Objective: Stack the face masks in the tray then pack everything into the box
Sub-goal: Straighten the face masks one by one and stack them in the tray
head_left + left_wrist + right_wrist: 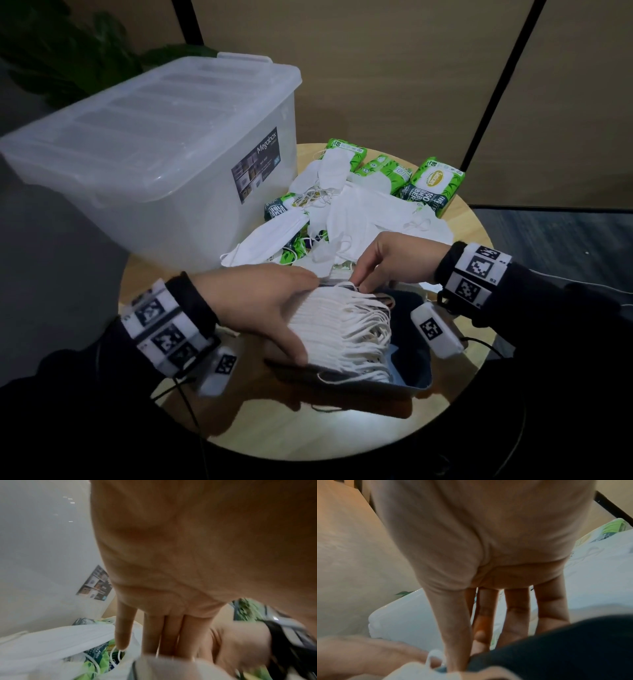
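Clearly the stacking step is in hand, and the packing has not begun. At the upper left of the head view the box (150, 144), a big translucent tub, stands on the round table (472, 236) with its lid on. Just below it, at centre left, the left hand (263, 305) lies over the near end of the stack of face masks (339, 329), thumb curled down its front edge and fingers stretched along the top, so it grips the stack and keeps it square. That stack sits in the left part of the dark tray (414, 377) at the lower centre, its ear loops fanned out to the right. At the far right corner of the stack the right hand (387, 260) reaches down with thumb and forefinger close together, pinching an ear loop or the edge of the top mask; which one cannot be told, as both wrist views are blurred there. Behind the hands, in the upper centre, loose masks (359, 212) lie tangled among green wipe packs (435, 181). The next move, by this reading, calls for settling the top mask flush, then freeing the right hand to draw another from the pile without dragging tangled loops along, while the left steadies the stack. Opening the lid comes later.
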The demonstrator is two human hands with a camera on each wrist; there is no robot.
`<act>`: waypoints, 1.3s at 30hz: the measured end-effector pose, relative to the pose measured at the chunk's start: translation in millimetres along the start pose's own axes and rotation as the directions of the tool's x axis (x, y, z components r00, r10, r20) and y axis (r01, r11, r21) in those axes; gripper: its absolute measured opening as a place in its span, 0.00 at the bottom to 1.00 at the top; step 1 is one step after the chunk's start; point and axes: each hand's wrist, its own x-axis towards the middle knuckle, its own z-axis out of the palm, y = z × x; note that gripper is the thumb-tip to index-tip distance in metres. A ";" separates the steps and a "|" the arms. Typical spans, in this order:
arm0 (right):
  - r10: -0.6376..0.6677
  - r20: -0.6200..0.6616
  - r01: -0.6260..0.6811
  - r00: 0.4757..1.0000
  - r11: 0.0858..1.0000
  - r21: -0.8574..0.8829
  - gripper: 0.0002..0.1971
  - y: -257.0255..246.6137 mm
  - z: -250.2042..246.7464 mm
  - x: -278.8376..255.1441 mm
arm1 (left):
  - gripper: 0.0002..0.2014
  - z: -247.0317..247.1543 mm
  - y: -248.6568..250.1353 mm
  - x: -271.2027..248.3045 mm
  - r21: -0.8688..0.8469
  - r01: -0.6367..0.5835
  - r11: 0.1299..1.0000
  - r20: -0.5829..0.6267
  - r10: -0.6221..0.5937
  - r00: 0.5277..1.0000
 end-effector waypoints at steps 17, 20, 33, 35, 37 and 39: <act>0.310 -0.618 0.076 0.722 0.853 0.517 0.18 24.7 -56.8 15.4 | 0.49 -15.2 -81.3 38.4 0.015 0.438 0.899 -0.099 -0.435 0.895; 0.357 -0.632 0.037 0.688 0.852 0.522 0.25 42.1 -60.4 12.7 | 0.60 0.8 -89.7 48.6 0.007 0.478 0.879 -0.036 -0.477 0.878; 0.405 -0.620 -0.107 0.672 0.882 0.460 0.33 68.1 -62.4 13.8 | 0.22 -42.3 -75.5 33.5 -0.364 0.229 0.903 -0.528 -0.403 0.747; 0.384 -0.625 -0.108 0.680 0.895 0.432 0.34 66.6 -60.8 14.4 | 0.19 -42.7 -70.8 31.1 -0.397 0.185 0.899 -0.526 -0.388 0.757; 0.363 -0.627 -0.123 0.690 0.912 0.392 0.34 65.8 -59.0 14.2 | 0.16 -36.2 -73.6 33.3 -0.336 0.272 0.902 -0.459 -0.409 0.789; 0.347 -0.587 -0.138 0.732 0.918 0.371 0.33 63.4 -55.3 11.6 | 0.13 -30.1 -79.3 37.3 -0.196 0.416 0.888 -0.406 -0.460 0.790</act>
